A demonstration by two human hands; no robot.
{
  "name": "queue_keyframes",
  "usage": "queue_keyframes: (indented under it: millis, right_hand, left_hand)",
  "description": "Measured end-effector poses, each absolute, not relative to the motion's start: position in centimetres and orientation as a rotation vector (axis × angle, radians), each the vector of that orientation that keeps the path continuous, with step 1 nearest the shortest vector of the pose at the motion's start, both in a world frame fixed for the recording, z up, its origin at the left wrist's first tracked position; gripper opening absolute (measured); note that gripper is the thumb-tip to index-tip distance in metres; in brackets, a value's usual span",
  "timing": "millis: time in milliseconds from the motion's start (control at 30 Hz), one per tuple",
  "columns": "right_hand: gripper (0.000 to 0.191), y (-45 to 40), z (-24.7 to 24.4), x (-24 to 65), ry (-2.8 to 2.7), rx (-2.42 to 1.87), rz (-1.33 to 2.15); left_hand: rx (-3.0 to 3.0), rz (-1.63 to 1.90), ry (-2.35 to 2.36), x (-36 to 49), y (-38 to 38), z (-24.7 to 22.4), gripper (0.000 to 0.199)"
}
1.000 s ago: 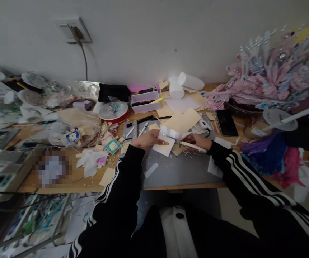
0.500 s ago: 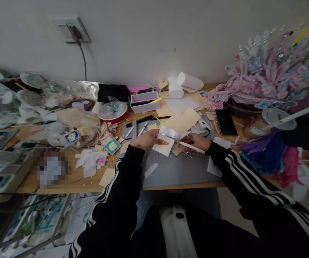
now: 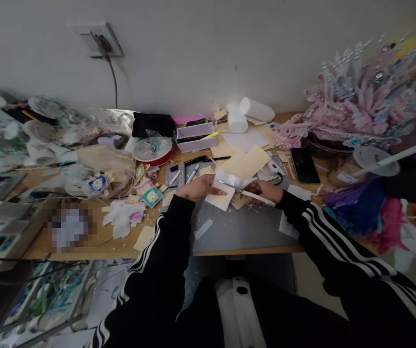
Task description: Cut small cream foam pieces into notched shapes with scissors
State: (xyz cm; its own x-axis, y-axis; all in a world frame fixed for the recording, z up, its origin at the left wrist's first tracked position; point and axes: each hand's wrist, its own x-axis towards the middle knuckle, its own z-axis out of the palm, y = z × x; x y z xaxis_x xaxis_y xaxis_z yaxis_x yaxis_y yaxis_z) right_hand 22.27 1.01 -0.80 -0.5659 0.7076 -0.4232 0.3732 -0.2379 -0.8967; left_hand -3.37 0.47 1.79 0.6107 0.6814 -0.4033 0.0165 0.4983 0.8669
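Observation:
A white sheet with a cream piece on it (image 3: pixel 222 201) is pinched in my left hand (image 3: pixel 201 188), its thumb lying over the cream piece. My right hand (image 3: pixel 265 190) is closed around scissors with white handles (image 3: pixel 256 197). The scissor blades point left and lie across the white sheet near its upper part. Part of the sheet curls up between the two hands. Beneath both hands lies a grey mat (image 3: pixel 244 232), with a small white strip (image 3: pixel 203 229) on it.
Cream sheets (image 3: pixel 251 162) and a lilac pen box (image 3: pixel 196 137) lie behind the hands. A black phone (image 3: pixel 305 166) and a pink beaded headpiece (image 3: pixel 360 106) are at the right. Left are a ribbon spool (image 3: pixel 152 151), small painted pieces (image 3: pixel 151 195) and white scraps (image 3: pixel 122 217).

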Motion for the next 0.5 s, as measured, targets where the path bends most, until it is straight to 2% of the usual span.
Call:
queue_keyframes:
  millis: [500]
  right_hand:
    - [0.047, 0.88, -0.56, 21.94, -1.742, -1.285, 1.889]
  left_hand:
    - [1.005, 0.453, 0.772, -3.21, 0.60, 1.15, 0.063]
